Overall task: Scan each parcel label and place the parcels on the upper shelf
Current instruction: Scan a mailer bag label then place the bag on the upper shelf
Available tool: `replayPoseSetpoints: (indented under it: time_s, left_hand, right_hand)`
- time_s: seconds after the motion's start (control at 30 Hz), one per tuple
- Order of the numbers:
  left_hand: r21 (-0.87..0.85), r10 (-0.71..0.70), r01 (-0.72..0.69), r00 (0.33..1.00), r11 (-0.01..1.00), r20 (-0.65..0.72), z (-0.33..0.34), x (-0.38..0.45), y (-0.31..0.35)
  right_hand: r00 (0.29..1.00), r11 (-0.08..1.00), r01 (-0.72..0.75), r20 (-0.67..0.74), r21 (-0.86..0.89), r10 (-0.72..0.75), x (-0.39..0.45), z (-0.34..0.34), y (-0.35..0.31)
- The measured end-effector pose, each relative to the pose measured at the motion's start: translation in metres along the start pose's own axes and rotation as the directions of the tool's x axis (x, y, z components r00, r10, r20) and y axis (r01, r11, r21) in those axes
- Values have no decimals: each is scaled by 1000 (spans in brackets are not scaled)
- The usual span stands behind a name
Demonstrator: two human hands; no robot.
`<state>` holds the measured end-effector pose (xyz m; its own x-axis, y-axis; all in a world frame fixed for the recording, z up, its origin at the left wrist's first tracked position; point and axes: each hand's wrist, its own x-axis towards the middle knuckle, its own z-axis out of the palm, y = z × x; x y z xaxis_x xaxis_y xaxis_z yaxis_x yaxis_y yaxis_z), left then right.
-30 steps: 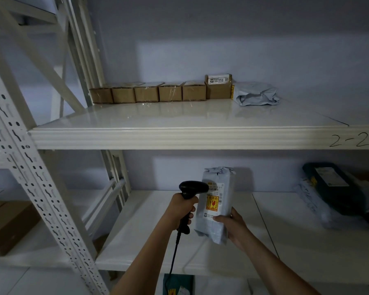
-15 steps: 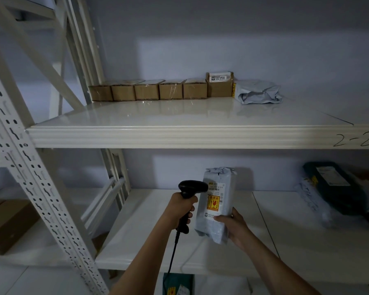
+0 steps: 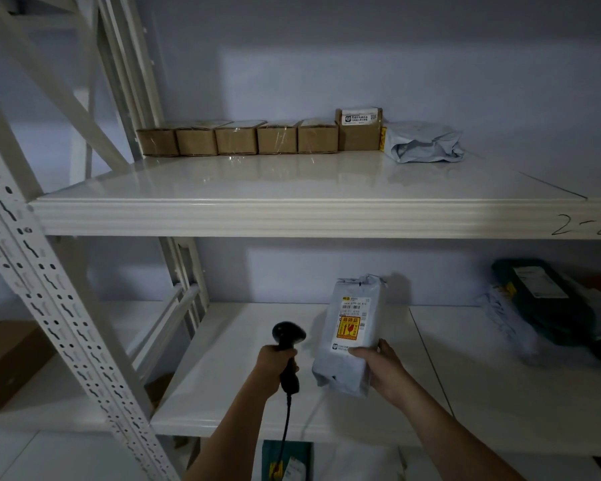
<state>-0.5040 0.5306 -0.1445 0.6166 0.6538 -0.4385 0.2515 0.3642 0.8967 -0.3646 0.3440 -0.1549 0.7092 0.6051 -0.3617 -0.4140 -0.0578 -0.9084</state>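
**Parcel held upright beside the scanner, below the upper shelf**

The grey parcel, a soft plastic mailer crumpled at its top fold, stands upright in the air above the lower shelf, near its middle. Its front carries a white barcode label above a yellow and red fragile sticker; a small white tag sits lower down. The right hand grips the parcel's lower right corner, thumb across the front, fingers behind. The left hand is closed in a full grip around the handle of the black scanner, whose head points toward the parcel; a cable hangs from the handle.

Count, upper shelf: six brown boxes in one row along the rear edge, the rightmost taller and labelled, and one crumpled grey mailer just beside it. The shelf's front edge bears the handwritten mark "2-2" at right. Count, lower shelf: a pile of parcels at the right end, number unclear. One cardboard box lies at far left.

Against the frame half a second earlier, the scanner now sits lower and slightly apart from the parcel; the parcel remains upright in the same grip.
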Motion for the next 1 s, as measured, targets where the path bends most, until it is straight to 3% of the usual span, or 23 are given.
replayPoseSetpoints:
  time_s: [0.13, 0.3, 0.67, 0.9, 0.97, 1.0]
  left_hand:
    - [52, -98, 110, 975, 993, -202, -21, 28, -49]
    - [202, -122, 188, 946, 961, -299, -26, 36, -73]
    - [398, -53, 173, 954, 901, -294, -11, 44, -76]
    - [654, -49, 205, 968, 728, -248, 13, 27, -56]
    - [774, 49, 174, 966, 608, -255, 30, 20, -44]
    - [799, 153, 89, 963, 595, -221, 42, 14, -37]
  right_hand:
    - [999, 999, -16, -45, 46, 18, 3, -10, 4]
    - [997, 996, -58, -52, 70, 62, 3, -20, 5]
    - [997, 1000, -13, -74, 1, 13, -1, -41, 7]
    - [990, 996, 60, -131, 67, -50, -7, -46, -22]
    - [991, 995, 78, -118, 56, -71, -11, -50, -32]
    - [989, 995, 84, -123, 51, -78, -12, -53, -36]
